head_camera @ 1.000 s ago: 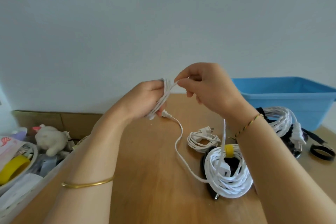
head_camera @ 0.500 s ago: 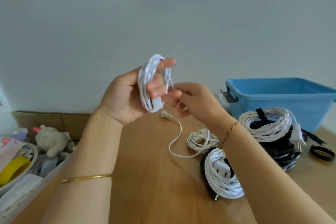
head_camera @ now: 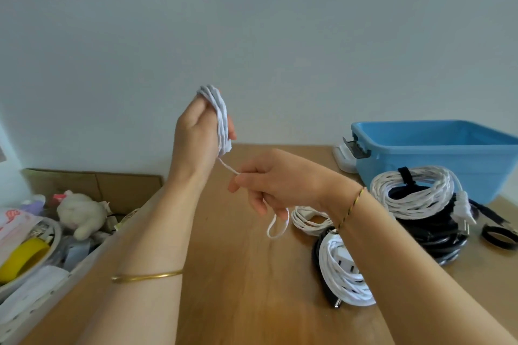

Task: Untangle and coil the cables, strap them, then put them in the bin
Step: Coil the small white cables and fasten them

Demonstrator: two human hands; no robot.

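No writing is legible; red print on the pink packet [head_camera: 12, 223] left of the plush toy [head_camera: 80, 211] is too blurred to read.
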